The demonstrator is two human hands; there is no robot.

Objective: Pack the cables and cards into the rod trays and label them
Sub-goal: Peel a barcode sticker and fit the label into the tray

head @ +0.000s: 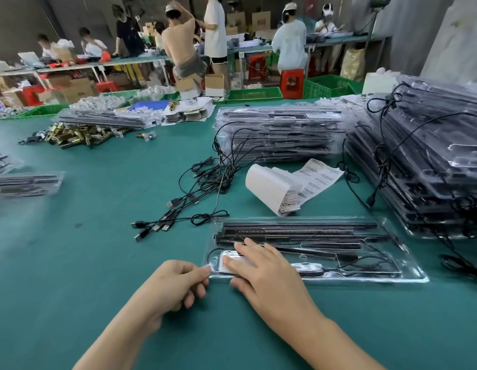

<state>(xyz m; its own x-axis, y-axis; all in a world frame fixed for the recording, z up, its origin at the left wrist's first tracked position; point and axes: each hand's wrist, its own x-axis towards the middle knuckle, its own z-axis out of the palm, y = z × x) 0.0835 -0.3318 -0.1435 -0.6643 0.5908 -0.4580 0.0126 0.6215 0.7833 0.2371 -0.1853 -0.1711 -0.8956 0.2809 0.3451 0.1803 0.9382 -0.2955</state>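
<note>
Green table (98, 263) | tray (379, 273) looks filled | right hand (266, 276) flat, pressing card (232, 263) | left hand (176, 284) pinches tray corner | stacks (277, 134): cables (205, 182) hang unpacked

A packing workshop: a green table (85, 263) fills the lower frame, with tall stacks of clear trays (432, 156) at right and centre, loose cables (205, 188) and a label roll (274, 188) mid-frame, a heap of brass parts (80, 133) at upper left. Along the top, workers (289, 46) sit and stand at benches (72, 66) among cardboard boxes (72, 89), green crates (254, 94) and red stools (292, 82)
</note>
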